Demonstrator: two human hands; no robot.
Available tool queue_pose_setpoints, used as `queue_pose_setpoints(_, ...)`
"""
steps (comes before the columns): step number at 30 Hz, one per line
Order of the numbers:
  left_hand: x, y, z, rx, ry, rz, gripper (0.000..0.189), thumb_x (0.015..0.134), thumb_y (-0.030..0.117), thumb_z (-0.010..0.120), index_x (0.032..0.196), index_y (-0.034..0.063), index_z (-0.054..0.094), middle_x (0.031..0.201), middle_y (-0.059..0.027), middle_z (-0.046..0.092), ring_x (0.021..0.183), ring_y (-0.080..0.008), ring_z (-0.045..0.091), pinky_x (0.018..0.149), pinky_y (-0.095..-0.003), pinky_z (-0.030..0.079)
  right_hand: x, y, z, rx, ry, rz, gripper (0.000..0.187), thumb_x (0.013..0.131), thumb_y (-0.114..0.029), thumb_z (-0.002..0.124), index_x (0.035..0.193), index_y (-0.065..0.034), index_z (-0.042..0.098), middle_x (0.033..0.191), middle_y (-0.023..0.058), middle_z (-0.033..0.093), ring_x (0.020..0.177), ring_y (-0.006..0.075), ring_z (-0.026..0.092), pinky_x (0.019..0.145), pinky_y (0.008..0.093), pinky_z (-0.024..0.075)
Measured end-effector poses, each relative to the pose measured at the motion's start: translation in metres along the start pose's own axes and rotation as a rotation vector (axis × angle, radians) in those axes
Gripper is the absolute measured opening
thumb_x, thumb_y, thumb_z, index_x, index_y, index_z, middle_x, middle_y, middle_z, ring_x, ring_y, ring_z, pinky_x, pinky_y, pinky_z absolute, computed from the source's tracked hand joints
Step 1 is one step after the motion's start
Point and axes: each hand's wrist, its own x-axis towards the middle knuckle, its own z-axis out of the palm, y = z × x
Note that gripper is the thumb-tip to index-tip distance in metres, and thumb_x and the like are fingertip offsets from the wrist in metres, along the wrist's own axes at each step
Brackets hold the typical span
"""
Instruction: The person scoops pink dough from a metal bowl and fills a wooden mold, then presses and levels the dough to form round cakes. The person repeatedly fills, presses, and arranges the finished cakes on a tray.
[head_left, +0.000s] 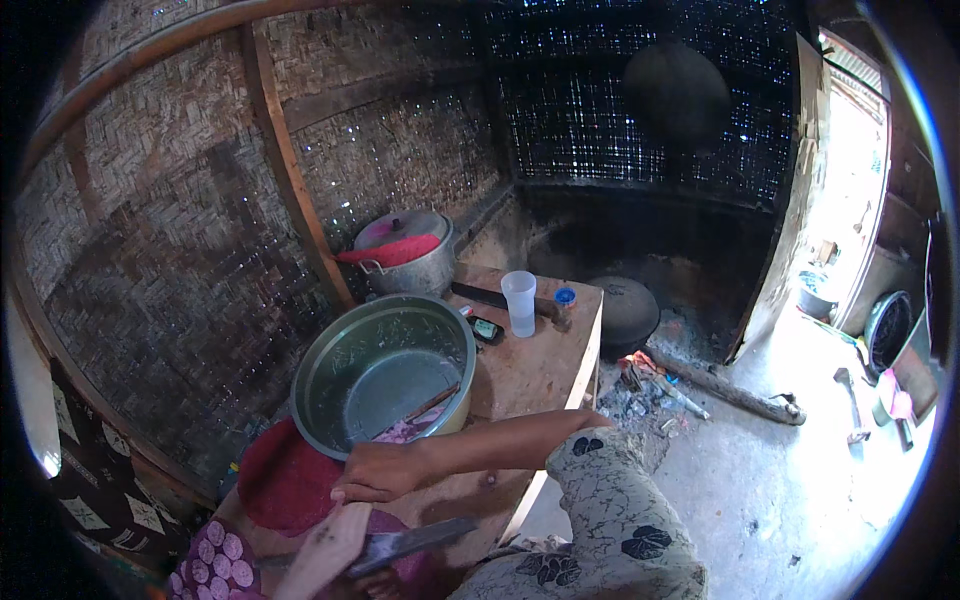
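My right hand (390, 469) is closed around the upper end of a pale, flat piece that looks like wood (326, 544). The piece slants down to the bottom edge. Behind it lies a dark grey flat bar (420, 541), over a purple surface (390, 523). Dim fingers of my left hand (381, 583) show just below the bar; the rest is hidden, and its grip is unclear. Beyond my right hand sits a large green basin (390, 352), holding a brown stick (431, 403) and some pinkish matter (409, 429). A red round piece (281, 480) lies beside the basin.
A lidded metal pot (412, 274), a translucent cup (520, 304), a blue cap (565, 297) and a small dark device (485, 329) stand on the wooden table (517, 375). Right of it are a blackened pot (626, 311) and a firewood log (727, 390) on the floor.
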Motion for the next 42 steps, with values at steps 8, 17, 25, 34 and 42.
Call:
queue_pose_setpoints(8,-0.001,0.014,-0.021,0.059,-0.06,0.033,0.038,0.077,0.015,0.072,0.111,0.002,0.06,0.11,-0.0161,0.063,0.105,-0.027,0.061,0.09,-0.0409,0.047,0.071,-0.142,-0.03,-0.018,-0.147,-0.294,0.066,0.092,-0.035,0.057,0.142,0.0014,0.032,0.115,0.0242,0.058,0.103,0.0414,0.058,0.087,0.0453,0.0483)
queue_pose_setpoints(17,-0.008,0.029,-0.06,0.019,-0.082,0.063,0.035,0.075,0.015,0.073,0.106,0.0022,0.062,0.108,-0.0159,0.064,0.104,-0.0266,0.061,0.091,-0.0408,0.046,0.064,-0.096,-0.048,0.194,0.302,-0.016,0.04,0.091,-0.014,0.06,0.123,-0.0029,0.039,0.102,0.0164,0.056,0.092,0.0284,0.061,0.077,0.0394,0.0502)
queue_pose_setpoints(25,-0.07,-0.053,-0.047,-0.023,0.412,-0.052,0.033,0.079,0.012,0.075,0.109,0.0065,0.063,0.099,-0.0079,0.066,0.09,-0.0172,0.063,0.079,-0.0358,0.051,0.021,-0.052,-0.118,0.343,1.071,0.419,0.013,0.095,-0.013,0.053,0.105,-0.0099,0.046,0.068,0.0014,0.051,0.049,0.0148,0.05,0.043,0.0301,0.0426)
queue_pose_setpoints(34,0.017,0.001,-0.052,-1.158,1.327,0.391,0.03,0.091,0.013,0.061,0.119,0.0094,0.052,0.109,-0.0092,0.059,0.106,-0.0236,0.059,0.102,-0.0498,0.044,0.077,0.008,-0.048,1.182,1.194,0.228,0.051,0.102,-0.047,0.036,0.103,-0.0005,0.057,0.098,0.02,0.065,0.095,0.0284,0.063,0.09,0.0421,0.0492)
queue_pose_setpoints(42,-0.061,-0.048,-0.084,-1.165,1.206,0.422,0.023,0.087,0.013,0.062,0.107,0.0061,0.053,0.095,-0.0026,0.051,0.092,-0.0141,0.052,0.095,-0.0332,0.041,-0.037,0.127,-0.029,-0.684,-0.735,1.042,0.038,0.08,-0.03,0.066,0.113,-0.0095,0.068,0.12,0.0176,0.064,0.112,0.0379,0.06,0.099,0.0466,0.0431)
